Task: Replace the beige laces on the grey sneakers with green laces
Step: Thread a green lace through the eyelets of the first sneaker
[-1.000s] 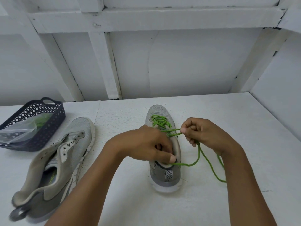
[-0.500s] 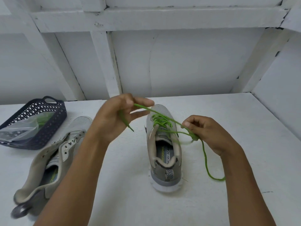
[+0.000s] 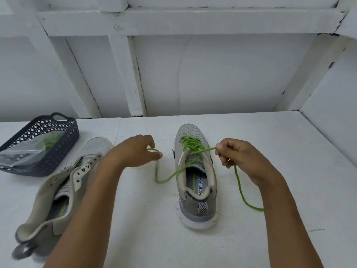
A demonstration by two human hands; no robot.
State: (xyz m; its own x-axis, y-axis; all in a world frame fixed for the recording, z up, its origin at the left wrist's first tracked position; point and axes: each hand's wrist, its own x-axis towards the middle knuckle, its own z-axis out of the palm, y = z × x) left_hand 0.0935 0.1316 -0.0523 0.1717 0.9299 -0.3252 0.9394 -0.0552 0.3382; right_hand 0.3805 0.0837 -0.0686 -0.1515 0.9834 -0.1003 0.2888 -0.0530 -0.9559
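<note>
Laced sneaker [image 3: 197,182] right of unlaced sneaker [image 3: 58,182], basket [image 3: 58,151] behind at left, bag [image 3: 25,149] in basket

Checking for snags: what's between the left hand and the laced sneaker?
Head view: only a slack stretch of green lace over bare table, running from left hand to laced sneaker.

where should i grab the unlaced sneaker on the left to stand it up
Probably the heel collar of the unlaced sneaker, from the near left: it lies tipped over with its mouth gaping, so fingers can hook inside the rim.
</note>
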